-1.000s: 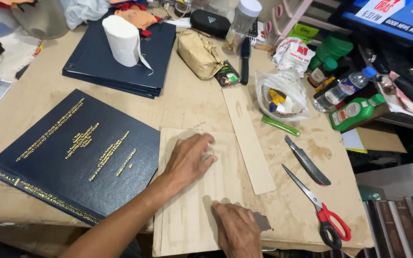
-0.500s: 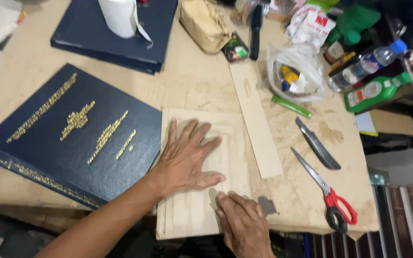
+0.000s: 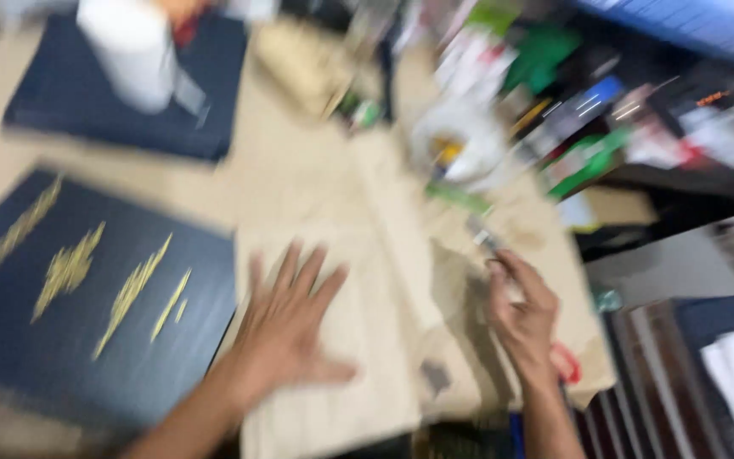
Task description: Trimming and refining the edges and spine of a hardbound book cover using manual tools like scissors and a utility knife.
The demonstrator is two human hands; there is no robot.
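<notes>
The view is heavily blurred. My left hand (image 3: 290, 327) lies flat with fingers spread on a tan cardboard sheet (image 3: 358, 374) at the table's near edge. My right hand (image 3: 520, 319) is lifted to the right of the sheet, its fingers curled near a grey knife (image 3: 479, 231); the blur hides whether it grips the knife. A small grey piece (image 3: 435, 374) rests on the sheet between the hands. A long tan strip (image 3: 392, 212) lies beside the sheet. The red scissors handle (image 3: 567, 361) peeks out behind my right wrist.
A navy book with gold print (image 3: 87, 289) lies left of the sheet. A second navy book (image 3: 112, 110) carries a white roll (image 3: 129, 51) at the back. A clear plastic bag (image 3: 460, 144), green bottle (image 3: 588, 161) and clutter crowd the back right. The table edge drops off at right.
My right hand left the near edge of the sheet and moved up and right toward the knife, leaving the grey piece behind. The camera swung, blurring the view. My left hand stayed flat.
</notes>
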